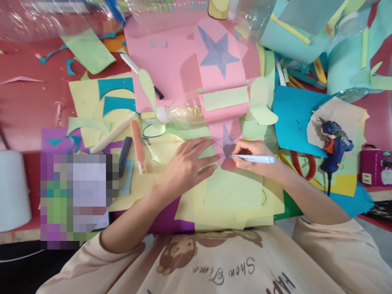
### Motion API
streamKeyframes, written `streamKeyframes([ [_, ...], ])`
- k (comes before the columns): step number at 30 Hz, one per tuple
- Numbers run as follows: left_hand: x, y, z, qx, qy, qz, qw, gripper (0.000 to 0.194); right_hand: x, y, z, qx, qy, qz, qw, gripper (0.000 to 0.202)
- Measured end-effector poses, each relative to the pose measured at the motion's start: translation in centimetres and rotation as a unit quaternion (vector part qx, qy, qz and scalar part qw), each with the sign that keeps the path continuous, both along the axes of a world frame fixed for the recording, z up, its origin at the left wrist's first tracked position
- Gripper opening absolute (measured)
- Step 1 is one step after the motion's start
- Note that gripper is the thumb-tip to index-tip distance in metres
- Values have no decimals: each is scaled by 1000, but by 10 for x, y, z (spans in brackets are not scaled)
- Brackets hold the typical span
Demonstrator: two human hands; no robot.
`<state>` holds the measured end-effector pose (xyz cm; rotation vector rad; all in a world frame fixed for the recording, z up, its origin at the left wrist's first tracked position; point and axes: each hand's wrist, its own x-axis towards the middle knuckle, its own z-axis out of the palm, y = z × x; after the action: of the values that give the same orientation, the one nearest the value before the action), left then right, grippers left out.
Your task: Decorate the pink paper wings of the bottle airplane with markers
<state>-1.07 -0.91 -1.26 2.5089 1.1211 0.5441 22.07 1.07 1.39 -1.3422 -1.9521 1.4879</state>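
"What's the right hand (251, 154) holding?"

"A pale-blue pen (257, 158), pinched crosswise, its tip pointing left onto the lower star (227, 142)."

"And the left hand (189, 161)?"

"Spread, gripping nothing, its fingertips at the left edge of the pink strip (218, 127), whose length runs away from the person."

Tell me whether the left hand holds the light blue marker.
No: the right hand grips the light blue marker, while the left hand lies open beside it.
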Motion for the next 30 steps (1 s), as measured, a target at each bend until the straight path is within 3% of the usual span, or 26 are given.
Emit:
streamKeyframes([
  [26,1,0,1,7,6,3,1000,23,4,-1,-6,-2,25,-48,999,14],
  [30,1,0,1,13,3,2,1000,23,5,0,-4,-18,70,-43,996,14],
])
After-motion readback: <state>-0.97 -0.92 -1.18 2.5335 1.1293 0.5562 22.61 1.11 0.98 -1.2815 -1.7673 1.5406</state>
